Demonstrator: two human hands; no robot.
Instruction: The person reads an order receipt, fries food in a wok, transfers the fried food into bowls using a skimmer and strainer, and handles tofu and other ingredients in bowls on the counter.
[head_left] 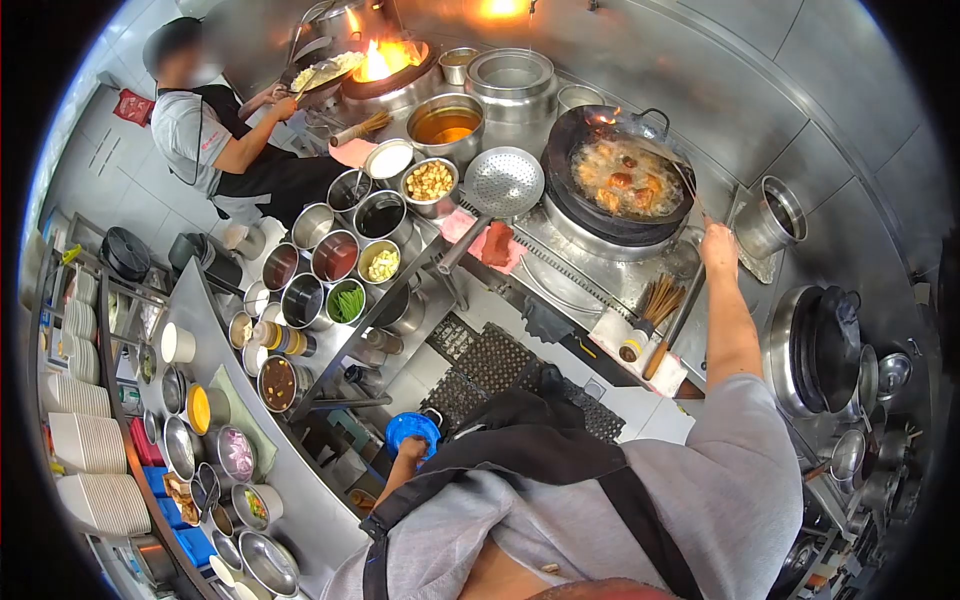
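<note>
My right hand (718, 250) is closed round the handle of a long metal cooking utensil (688, 180) that reaches into the wok (558, 165). Whether its head is a ladle or a spatula I cannot make out. Browned pieces of food (622, 182) bubble in the wok's hot oil. Low on my left side, my left hand (412, 453) grips a blue plastic bowl (405, 428) at its near edge; its fingers are partly hidden. A perforated strainer (504, 180) lies between the wok and the pots, its handle pointing towards me.
Several metal pots of sauces and chopped food, including a pot of orange liquid (446, 125), stand left of the wok. A co-worker (215, 140) tends a flaming wok (385, 62). A bamboo brush (660, 302) lies near the counter's front edge. Stacked pans (835, 350) stand right.
</note>
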